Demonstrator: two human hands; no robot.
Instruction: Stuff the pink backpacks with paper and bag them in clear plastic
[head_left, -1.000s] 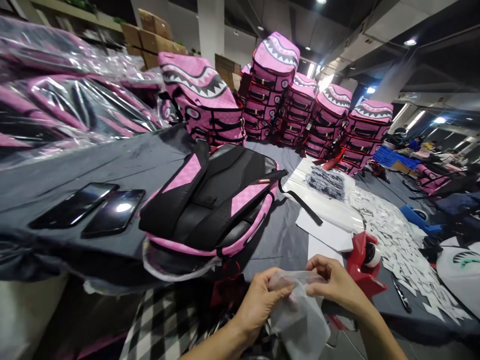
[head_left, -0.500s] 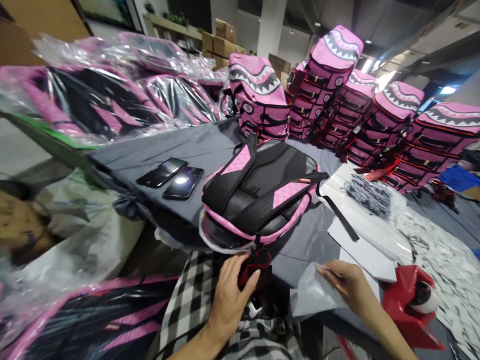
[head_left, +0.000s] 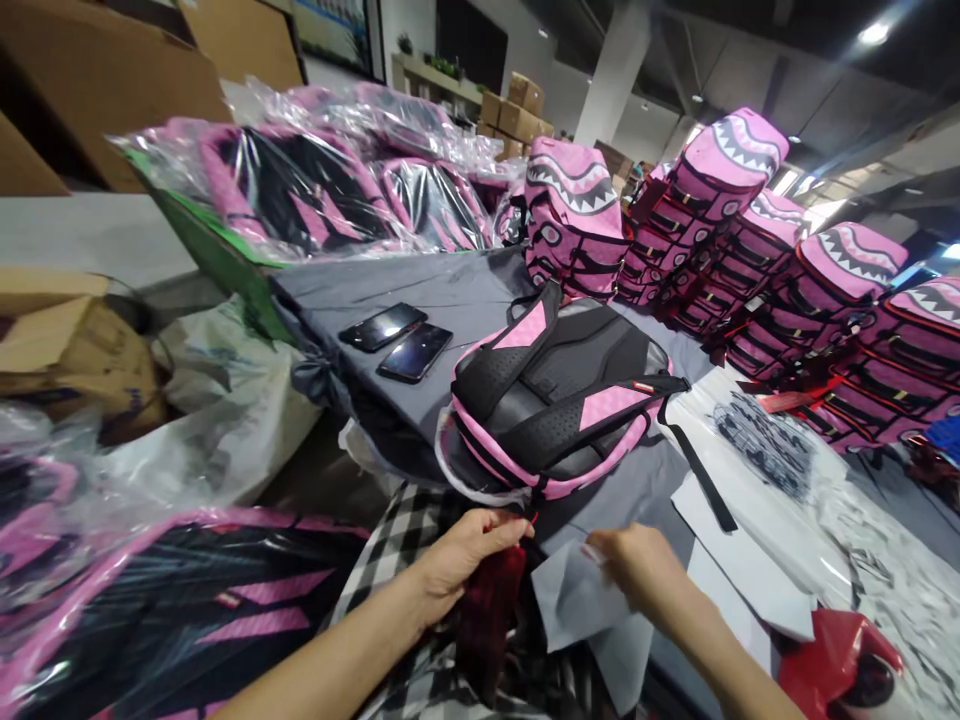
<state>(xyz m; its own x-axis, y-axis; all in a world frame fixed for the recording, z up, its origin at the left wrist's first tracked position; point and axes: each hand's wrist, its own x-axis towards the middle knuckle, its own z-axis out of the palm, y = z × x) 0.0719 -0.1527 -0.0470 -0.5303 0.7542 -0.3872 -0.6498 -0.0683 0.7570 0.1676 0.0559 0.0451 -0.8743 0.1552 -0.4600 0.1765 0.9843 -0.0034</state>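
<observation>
A pink and black backpack (head_left: 562,400) lies straps-up on the grey table (head_left: 450,295) in front of me. My left hand (head_left: 461,555) is closed on a dark red tag (head_left: 491,600) that hangs below the backpack's near edge. My right hand (head_left: 637,565) pinches the top of a small white plastic pouch (head_left: 577,600) just right of the tag. Both hands are close together at the table's near edge.
Two phones (head_left: 397,338) lie left of the backpack. Stacks of pink shark-mouth backpacks (head_left: 720,220) stand behind. Bagged backpacks (head_left: 300,190) pile at the left and near me (head_left: 165,600). A red tape dispenser (head_left: 840,665) and printed white bags (head_left: 750,440) lie at the right.
The view has swung left. My left hand let go of the white pouch and took the red tag under the backpack; my right hand kept the pouch and moved beside it.
</observation>
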